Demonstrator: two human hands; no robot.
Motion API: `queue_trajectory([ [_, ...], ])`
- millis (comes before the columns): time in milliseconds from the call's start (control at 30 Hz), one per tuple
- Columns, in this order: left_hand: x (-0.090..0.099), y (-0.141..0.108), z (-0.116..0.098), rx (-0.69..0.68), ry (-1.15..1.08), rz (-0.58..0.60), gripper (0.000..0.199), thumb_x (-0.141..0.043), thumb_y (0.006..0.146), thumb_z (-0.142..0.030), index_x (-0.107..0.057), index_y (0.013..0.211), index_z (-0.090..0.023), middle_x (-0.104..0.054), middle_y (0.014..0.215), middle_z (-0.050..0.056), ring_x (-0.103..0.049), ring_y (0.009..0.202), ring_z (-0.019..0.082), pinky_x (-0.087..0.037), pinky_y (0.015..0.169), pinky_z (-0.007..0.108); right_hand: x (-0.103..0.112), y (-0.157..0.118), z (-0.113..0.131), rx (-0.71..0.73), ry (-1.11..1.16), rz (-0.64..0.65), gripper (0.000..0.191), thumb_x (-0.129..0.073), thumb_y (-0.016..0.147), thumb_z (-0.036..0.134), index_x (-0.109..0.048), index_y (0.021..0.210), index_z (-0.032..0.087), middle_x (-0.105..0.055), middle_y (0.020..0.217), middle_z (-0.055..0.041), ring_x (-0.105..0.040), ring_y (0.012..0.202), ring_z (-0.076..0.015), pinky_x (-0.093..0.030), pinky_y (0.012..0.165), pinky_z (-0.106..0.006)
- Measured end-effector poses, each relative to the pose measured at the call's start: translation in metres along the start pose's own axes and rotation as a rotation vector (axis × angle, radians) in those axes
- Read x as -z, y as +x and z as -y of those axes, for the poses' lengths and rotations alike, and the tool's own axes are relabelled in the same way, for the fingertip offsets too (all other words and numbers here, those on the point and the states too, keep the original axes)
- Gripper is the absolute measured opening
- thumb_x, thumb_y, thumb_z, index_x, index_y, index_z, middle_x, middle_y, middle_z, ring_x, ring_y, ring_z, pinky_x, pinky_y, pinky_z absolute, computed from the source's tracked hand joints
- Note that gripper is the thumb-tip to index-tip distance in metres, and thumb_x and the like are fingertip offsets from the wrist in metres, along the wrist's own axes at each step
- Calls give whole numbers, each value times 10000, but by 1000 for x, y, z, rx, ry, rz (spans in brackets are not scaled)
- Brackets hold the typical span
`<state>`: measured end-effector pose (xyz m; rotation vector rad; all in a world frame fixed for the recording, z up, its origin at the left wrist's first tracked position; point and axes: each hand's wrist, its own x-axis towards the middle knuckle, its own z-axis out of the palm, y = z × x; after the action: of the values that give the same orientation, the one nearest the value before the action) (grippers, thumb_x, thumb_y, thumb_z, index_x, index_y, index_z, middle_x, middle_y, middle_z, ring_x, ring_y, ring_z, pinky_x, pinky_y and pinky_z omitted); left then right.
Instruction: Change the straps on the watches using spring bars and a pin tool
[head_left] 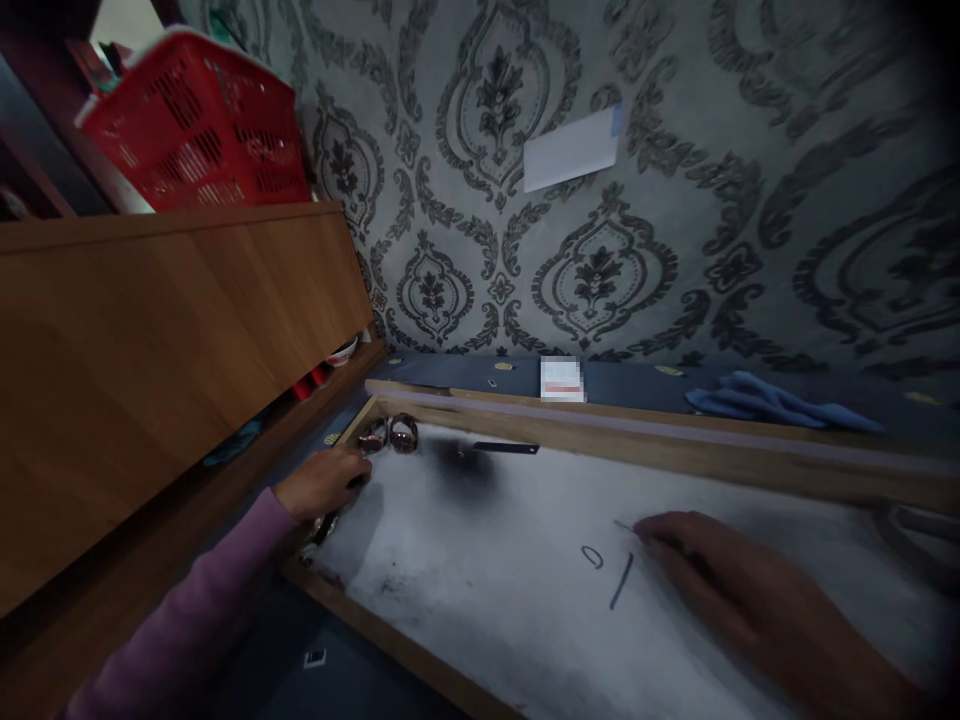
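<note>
My right hand (739, 595) hangs over the white bottom of a shallow wooden tray (442, 655). Its fingertips pinch a thin, pin-like piece (622, 525). Just left of them are a small dark oval ring (592, 557) and a short dark stick (621, 581). At the tray's left end, my left hand (324, 484) has its fingers curled together; what lies under them, if anything, is hidden. Two wristwatches (403, 433) sit in the far left corner beyond it. More watch-like pieces (324, 527) show below that hand.
A black strip with a hole (506, 448) lies near the tray's back wall. A grey curved object (919, 535) is at the right. Behind the tray are a blue cloth (780, 402) and a small white box (562, 379). A wooden cabinet (180, 330) bearing a red basket (202, 130) stands left.
</note>
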<state>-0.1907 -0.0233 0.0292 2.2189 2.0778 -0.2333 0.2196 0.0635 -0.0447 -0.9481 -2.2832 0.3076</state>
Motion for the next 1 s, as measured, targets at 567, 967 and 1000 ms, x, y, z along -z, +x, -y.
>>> queue_trajectory([
  [567, 1, 63, -21, -161, -155, -256, 180, -498, 776, -101, -619, 881, -181, -649, 966, 77, -568, 966, 236, -416, 886, 335, 4, 3, -4, 56, -59, -25, 245, -407, 895, 257, -641, 862, 190, -712, 829, -90, -690, 729, -218, -573, 644, -345],
  [967, 2, 37, -84, -437, -227, -109, 169, -421, 904, -246, -585, 915, -209, -635, 916, 31, -589, 837, 194, -411, 730, 283, 32, 11, -7, -220, -308, 281, 183, -448, 874, 102, -626, 912, 100, -648, 926, -130, -595, 860, -224, -430, 748, -302],
  [1000, 2, 37, -93, -467, -216, -96, 168, -413, 913, -243, -578, 918, -209, -632, 927, 34, -588, 852, 196, -411, 734, 284, 34, 11, -7, -222, -299, 291, 183, -441, 881, 102, -623, 904, 96, -642, 921, -128, -591, 840, -213, -413, 728, -289],
])
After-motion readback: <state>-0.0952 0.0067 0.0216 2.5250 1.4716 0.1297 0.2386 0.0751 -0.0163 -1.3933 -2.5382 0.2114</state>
